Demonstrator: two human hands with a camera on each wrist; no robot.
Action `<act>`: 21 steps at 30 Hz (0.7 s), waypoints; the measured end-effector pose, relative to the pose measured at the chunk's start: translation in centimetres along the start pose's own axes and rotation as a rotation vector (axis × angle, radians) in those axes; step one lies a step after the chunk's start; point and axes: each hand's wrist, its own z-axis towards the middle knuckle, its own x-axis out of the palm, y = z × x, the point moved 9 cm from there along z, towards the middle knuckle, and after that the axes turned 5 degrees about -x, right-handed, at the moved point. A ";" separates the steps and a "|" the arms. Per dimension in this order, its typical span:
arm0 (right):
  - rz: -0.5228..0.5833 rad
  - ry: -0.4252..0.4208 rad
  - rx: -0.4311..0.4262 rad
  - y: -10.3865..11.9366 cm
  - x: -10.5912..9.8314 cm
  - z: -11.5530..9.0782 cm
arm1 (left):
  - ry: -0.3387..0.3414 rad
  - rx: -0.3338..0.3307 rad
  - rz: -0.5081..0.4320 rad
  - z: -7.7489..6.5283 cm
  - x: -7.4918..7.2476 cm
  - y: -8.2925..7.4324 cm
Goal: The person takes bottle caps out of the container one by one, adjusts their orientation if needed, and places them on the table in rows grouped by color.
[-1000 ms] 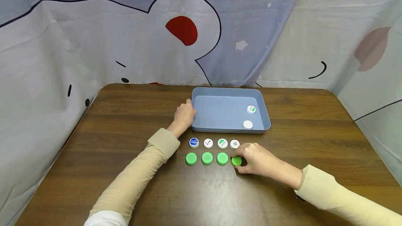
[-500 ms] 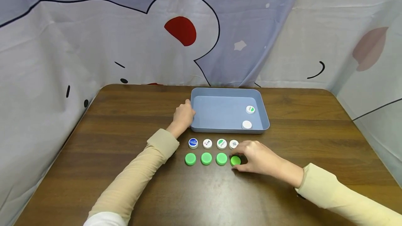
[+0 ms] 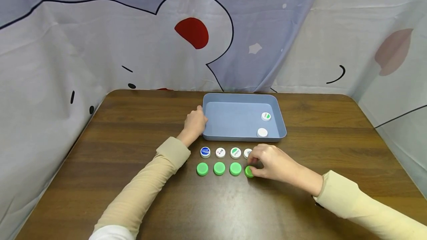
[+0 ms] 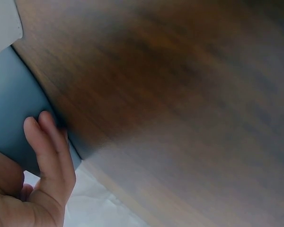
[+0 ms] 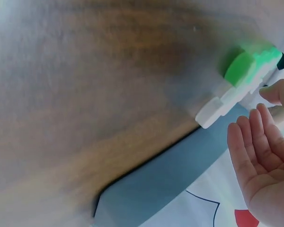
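Observation:
My left hand (image 3: 195, 122) grips the left wall of a blue-grey tray (image 3: 241, 139), the thumb over the rim and the fingers along the outside, as the left wrist view shows. My right hand (image 3: 273, 163) hovers with relaxed fingers over the right end of two rows of bottle caps, nothing in its grasp. Its thumb partly covers the end green cap (image 3: 248, 172), and its fingertips overlap the end white cap (image 3: 247, 153). In the right wrist view a gap shows between the fingers and the green caps (image 5: 240, 69).
Left of the end caps run several more green caps (image 3: 219, 168) and several printed white caps (image 3: 220, 153), one with a blue top (image 3: 205, 152). Two white caps (image 3: 262, 132) lie in the tray's right part. Patterned curtain (image 3: 140, 47) hangs behind the wooden table (image 3: 150, 103).
My right hand has let go of the end green cap and shifted slightly up and away, its fingers now nearer the white cap. My left hand stays at the tray.

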 end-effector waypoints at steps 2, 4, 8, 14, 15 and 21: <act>-0.010 -0.028 -0.009 -0.1 -0.5 0.2 | -0.002 0.002 -0.001 0.0 0.0 0.0; -0.015 -0.051 -0.015 -0.2 -1.0 0.3 | -0.006 0.005 -0.001 0.0 -0.1 0.0; -0.035 -0.077 -0.004 -0.8 -1.9 0.7 | -0.011 0.008 0.002 0.0 0.0 0.1; -0.062 -0.060 0.053 -2.2 -2.5 1.2 | -0.003 -0.004 0.003 0.1 0.1 0.1; -0.063 -0.057 0.059 -2.4 -2.6 1.3 | -0.002 -0.004 0.001 0.1 0.1 0.1; -0.064 -0.056 0.087 -3.8 -3.2 1.8 | 0.000 -0.003 0.000 0.1 0.1 0.0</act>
